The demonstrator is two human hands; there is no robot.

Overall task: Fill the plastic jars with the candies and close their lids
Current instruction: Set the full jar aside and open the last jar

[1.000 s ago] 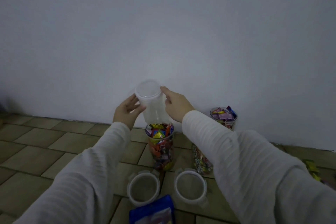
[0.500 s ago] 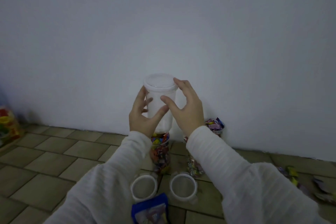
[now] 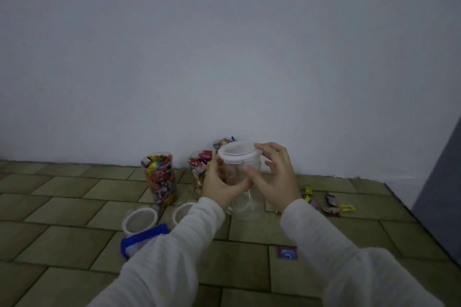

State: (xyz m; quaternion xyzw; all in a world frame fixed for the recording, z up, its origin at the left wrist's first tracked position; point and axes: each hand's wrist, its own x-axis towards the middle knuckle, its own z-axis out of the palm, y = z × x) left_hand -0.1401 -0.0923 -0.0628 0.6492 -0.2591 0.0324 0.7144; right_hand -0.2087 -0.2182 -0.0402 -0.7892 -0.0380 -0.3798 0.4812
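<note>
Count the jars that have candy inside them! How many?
3. One candy jar stands on the left near the wall, a second is just behind the left hand, and a third peeks over the empty jar's lid. More may be hidden.

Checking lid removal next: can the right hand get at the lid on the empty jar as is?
Probably yes. The right hand is at the empty jar, its fingers by the lid rim, with nothing between. The left hand grips the jar body lower down, leaving the lid top free.
</note>
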